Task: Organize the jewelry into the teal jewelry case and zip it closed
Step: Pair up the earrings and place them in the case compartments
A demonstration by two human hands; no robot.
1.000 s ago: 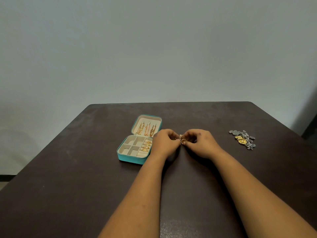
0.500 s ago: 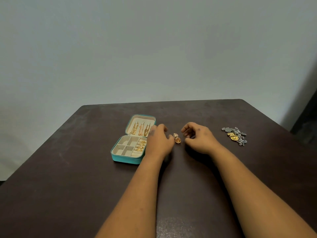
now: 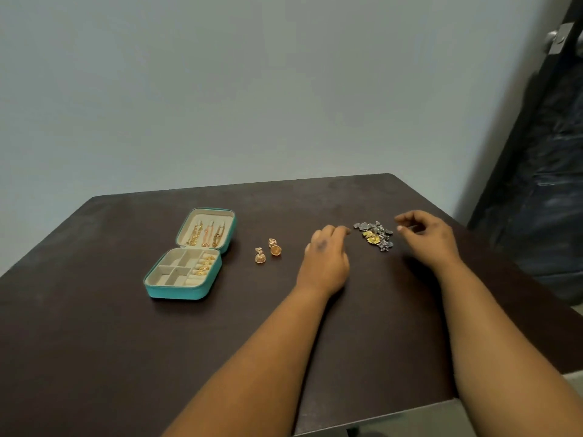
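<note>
Head view: left hand point(image 3: 325, 257) and right hand point(image 3: 427, 236) are hovering with fingers loosely curled, holding nothing, flanking the silver-and-gold jewelry pile point(image 3: 375, 236) on the table point(image 3: 94, 342). Two gold jhumka earrings point(image 3: 268, 251) are lying left of the left hand; open teal jewelry case point(image 3: 189, 257) is sitting further left.

left hand point(image 3: 325, 257): lets go of gold earring, now beside silver jewelry pile point(image 3: 375, 235) | right hand point(image 3: 429, 238): shifts right of pile | gold earrings point(image 3: 267, 251): pair lies loose on table point(image 3: 94, 342) beside case
</note>
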